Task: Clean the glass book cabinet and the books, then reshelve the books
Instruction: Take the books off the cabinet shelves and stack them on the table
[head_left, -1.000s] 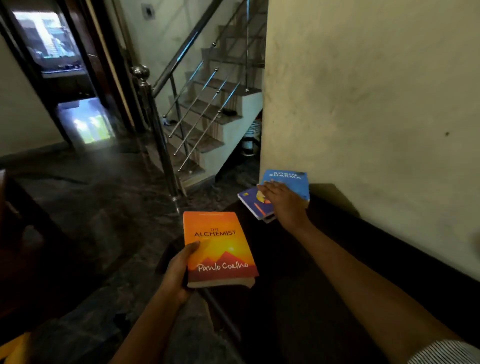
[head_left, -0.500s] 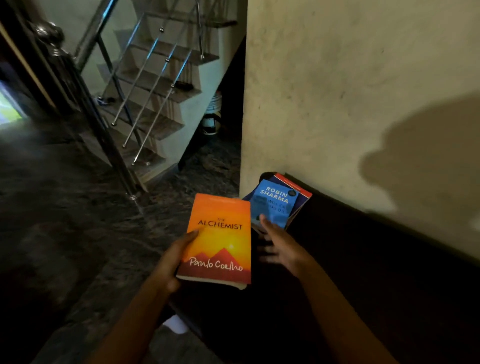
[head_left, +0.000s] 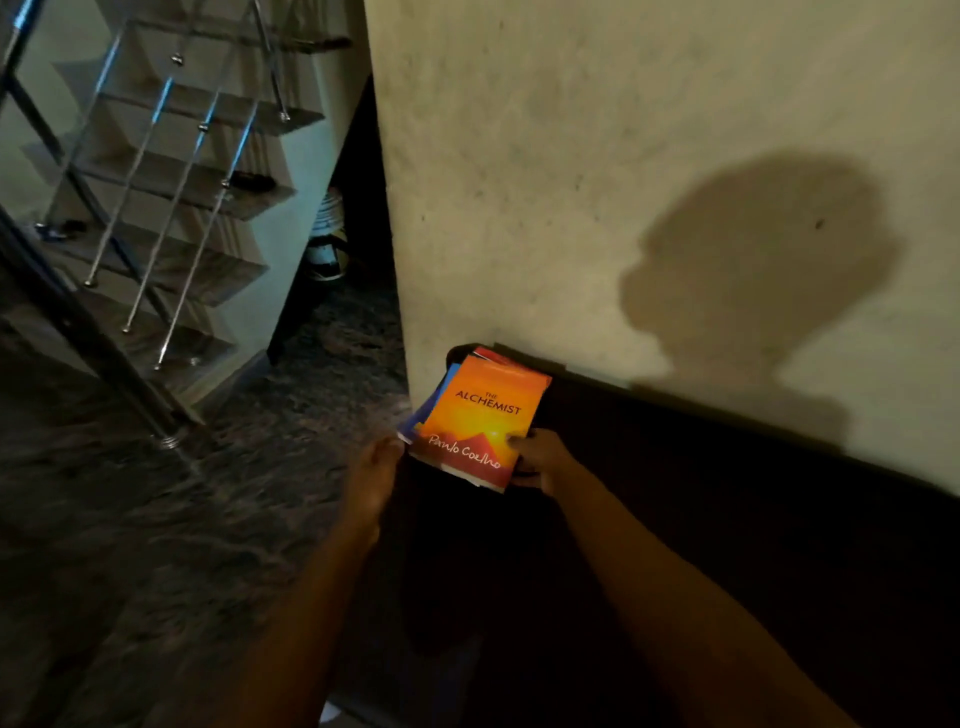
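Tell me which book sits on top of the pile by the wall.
The orange paperback titled "The Alchemist", its whole cover showing. Of the blue book and the red-edged book beneath it, only edges peek out.

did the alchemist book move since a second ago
Yes. The Alchemist book moved toward the wall and now lies on the blue books stacked against it, with the right hand gripping its corner.

Dim, soft frame; a head shadow falls on the wall (head_left: 597, 182).
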